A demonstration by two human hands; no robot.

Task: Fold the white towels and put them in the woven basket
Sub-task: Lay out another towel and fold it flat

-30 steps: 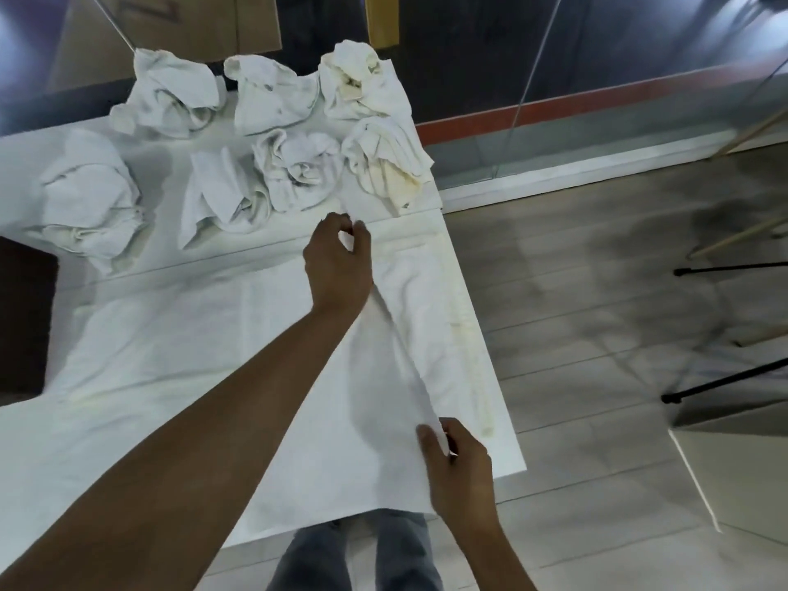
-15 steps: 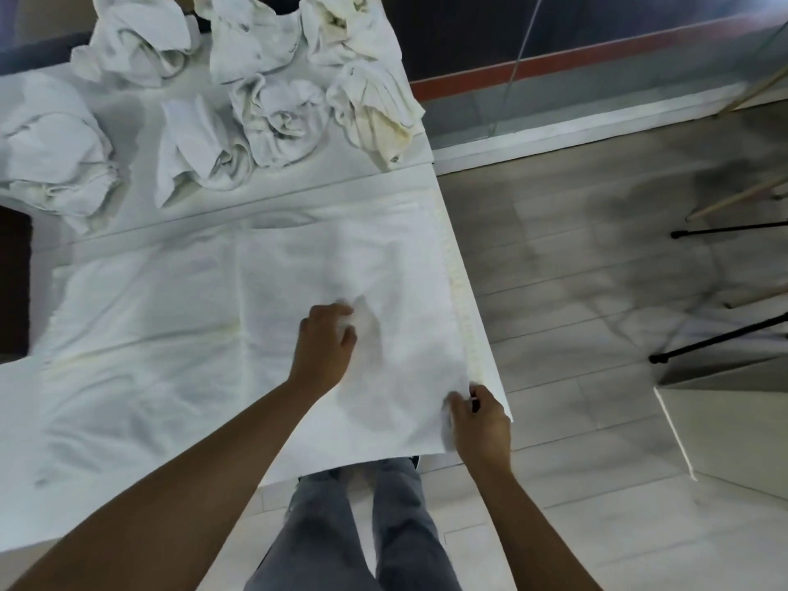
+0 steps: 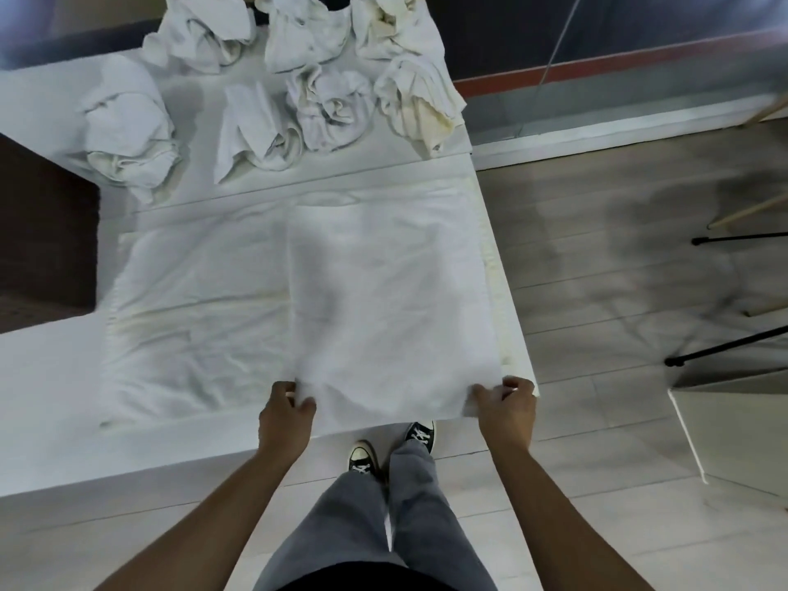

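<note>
One white table (image 3: 51, 377), bearing all cloth. One white towel (image 3: 298, 300) spread flat across its near half, right part doubled over as an upper layer (image 3: 392, 300). Seven crumpled towels (image 3: 328, 104) bunched along the far edge, in two rows. Two hands at the near edge of the folded layer: left hand (image 3: 283, 420) pinching its left corner, right hand (image 3: 507, 409) pinching its right corner, fingers curled onto the cloth. Two black sneakers (image 3: 362, 456) below, on grey floor.

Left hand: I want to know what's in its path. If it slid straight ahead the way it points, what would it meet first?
Probably the crumpled towel, after crossing the spread towel that the left hand pinches; depth is unclear.
</note>
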